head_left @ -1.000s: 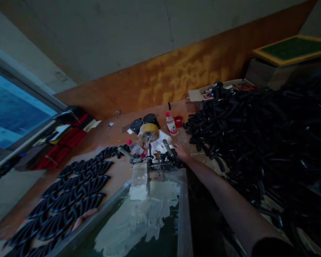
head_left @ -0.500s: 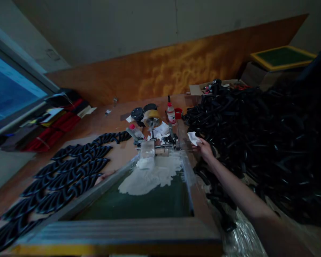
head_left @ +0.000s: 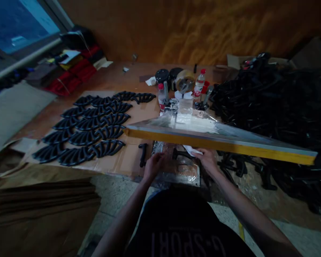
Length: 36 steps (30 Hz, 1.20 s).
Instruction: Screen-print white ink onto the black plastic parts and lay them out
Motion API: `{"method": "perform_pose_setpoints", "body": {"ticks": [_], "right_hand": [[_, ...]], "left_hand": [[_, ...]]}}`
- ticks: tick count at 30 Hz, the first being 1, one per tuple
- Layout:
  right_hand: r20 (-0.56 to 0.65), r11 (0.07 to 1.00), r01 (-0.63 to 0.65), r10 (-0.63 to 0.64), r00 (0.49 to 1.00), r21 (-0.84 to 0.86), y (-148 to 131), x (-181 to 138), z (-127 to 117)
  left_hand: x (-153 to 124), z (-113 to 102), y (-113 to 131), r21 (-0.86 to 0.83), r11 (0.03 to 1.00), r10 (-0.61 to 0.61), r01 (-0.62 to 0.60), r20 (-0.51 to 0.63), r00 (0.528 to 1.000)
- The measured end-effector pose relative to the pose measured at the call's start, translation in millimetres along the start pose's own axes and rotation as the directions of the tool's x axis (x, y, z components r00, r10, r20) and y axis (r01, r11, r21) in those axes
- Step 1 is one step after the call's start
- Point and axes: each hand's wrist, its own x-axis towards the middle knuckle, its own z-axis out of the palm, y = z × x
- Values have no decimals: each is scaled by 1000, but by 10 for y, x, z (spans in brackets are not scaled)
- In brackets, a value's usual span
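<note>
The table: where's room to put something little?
Bare table shows between the red bundle and white paper; bare cardboard lies between the black rows and lone black handle. The black heap crowds the right; bottles and tape crowd the middle.

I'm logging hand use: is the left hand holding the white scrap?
No, the right hand holds the white scrap below the yellow-edged frame.

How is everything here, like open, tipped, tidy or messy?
Yellow-edged frame: near edge raised
White cloth or paper: held in right hand
Left hand: fingers curled
Two bottles: red caps on
Left-side black pieces: laid in rows
Right-side black pieces: heaped
Cardboard box: open
</note>
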Motion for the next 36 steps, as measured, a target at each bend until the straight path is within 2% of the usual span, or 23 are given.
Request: {"method": "perform_pose_setpoints", "body": {"ticks": [3,6,8,10,13,18,22,27,31,34,36], "right_hand": [[148,975,159,-136,979,-154,-211,-28,403],[278,842,411,-325,904,-351,-291,-5,614],[342,749,494,-369,864,-442,-291,17,675],[320,723,473,-353,879,-503,-282,38,706],[222,746,382,-310,924,-546,-285,58,725],[329,717,457,-323,887,-526,-316,77,717],[266,707,388,-282,922,-592,-320,83,731],[399,646,508,-323,858,-570,-297,67,723],[299,673,425,-302,905,-605,-316,69,729],[359,655,472,-311,880,-590,-337,67,731],[366,655,465,-294,883,-595,-355,68,737]], "left_hand": [[-74,112,-72,107,993,48,-54,56,997],[-102,137,-118,112,989,85,-91,65,994],[-100,122,-147,81,992,95,-98,50,994],[-92,102,-172,66,994,86,-89,38,996],[-82,88,-194,71,996,51,-54,34,998],[-68,88,-206,25,998,53,-55,50,997],[-49,89,-217,47,998,37,-39,45,998],[-32,103,-242,33,997,73,-75,41,996],[-33,108,-242,41,998,44,-45,37,998],[-37,106,-239,50,998,44,-46,41,998],[-38,105,-240,60,997,46,-49,41,998]]}}
